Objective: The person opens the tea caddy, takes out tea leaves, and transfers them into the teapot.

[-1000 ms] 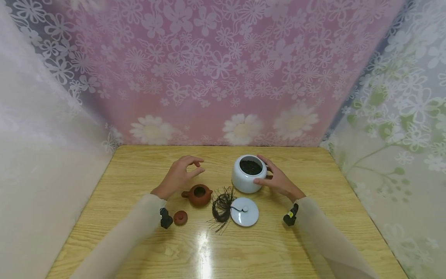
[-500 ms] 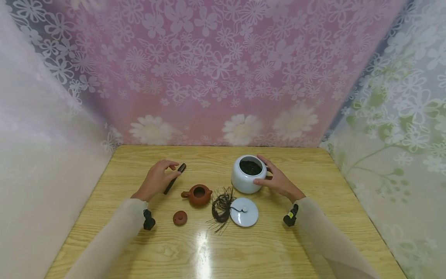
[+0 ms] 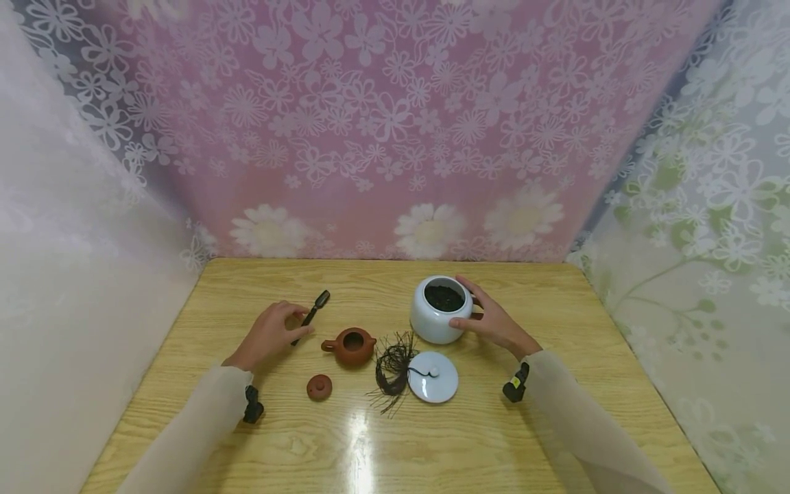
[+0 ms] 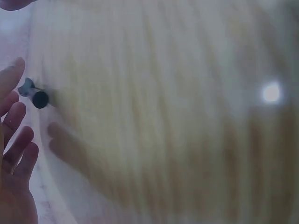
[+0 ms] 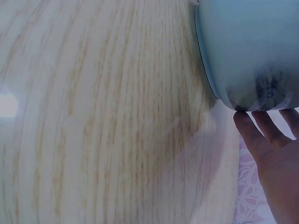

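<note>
In the head view my left hand point(image 3: 270, 335) is beside a dark tea scoop point(image 3: 311, 315) lying on the table, thumb and forefinger on either side of its handle. In the left wrist view a gap shows between the fingers point(image 4: 16, 116) and the scoop point(image 4: 39, 99). My right hand point(image 3: 494, 321) holds the white jar point(image 3: 432, 322), thumb on the near side and fingers around the far side; dark tea leaves point(image 3: 446, 298) fill part of it. The right wrist view has fingertips touching the jar's wall point(image 5: 247, 51).
A small brown teapot point(image 3: 354, 351), uncovered, stands left of the jar, its brown lid point(image 3: 319, 387) nearer me. The white jar lid point(image 3: 441, 384) lies in front of the jar, with a dark tassel point(image 3: 391, 370) tied to its knob. Patterned cloth point(image 3: 395, 137) hangs behind the wooden table point(image 3: 420, 453).
My left hand has moved left and nearer me, from above the teapot to the scoop's handle, uncovering the scoop. The right hand and jar have stayed put.
</note>
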Motion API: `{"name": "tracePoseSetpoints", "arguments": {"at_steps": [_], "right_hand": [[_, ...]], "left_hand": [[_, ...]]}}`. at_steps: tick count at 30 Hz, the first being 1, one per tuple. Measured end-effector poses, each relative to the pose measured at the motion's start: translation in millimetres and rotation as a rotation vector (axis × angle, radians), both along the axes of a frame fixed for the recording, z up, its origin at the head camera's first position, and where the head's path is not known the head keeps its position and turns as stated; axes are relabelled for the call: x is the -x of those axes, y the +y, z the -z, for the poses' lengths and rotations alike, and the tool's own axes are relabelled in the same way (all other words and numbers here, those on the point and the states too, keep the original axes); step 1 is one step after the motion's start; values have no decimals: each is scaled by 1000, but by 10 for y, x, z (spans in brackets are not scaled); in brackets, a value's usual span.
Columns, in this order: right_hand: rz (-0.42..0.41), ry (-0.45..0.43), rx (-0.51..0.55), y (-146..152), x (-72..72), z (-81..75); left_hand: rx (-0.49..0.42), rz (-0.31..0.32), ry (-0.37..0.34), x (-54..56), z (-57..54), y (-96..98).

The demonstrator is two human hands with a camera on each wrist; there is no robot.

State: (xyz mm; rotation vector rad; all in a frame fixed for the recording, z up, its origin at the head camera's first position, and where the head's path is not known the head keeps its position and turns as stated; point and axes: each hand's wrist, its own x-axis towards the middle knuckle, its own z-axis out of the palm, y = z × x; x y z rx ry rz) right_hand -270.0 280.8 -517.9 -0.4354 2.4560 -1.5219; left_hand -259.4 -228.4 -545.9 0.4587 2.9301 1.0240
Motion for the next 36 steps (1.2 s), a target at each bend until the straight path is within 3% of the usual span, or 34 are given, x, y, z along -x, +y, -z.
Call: {"name": "tracePoseSetpoints", "arguments": {"at_steps": [6,12,25,36], "right_hand": [[-4,2,7,5,-1,-2],[-1,2,10,-1,-5,-8],[-3,1,5,-3,-9,17],[8,-3,-4,4,-24,2]], "left_hand": [[23,15,-1,-51,64,-54],[34,50,63,-59,109,-100],[63,22,79,-42,97,-213],[58,5,144,-86,117,-329]]}}
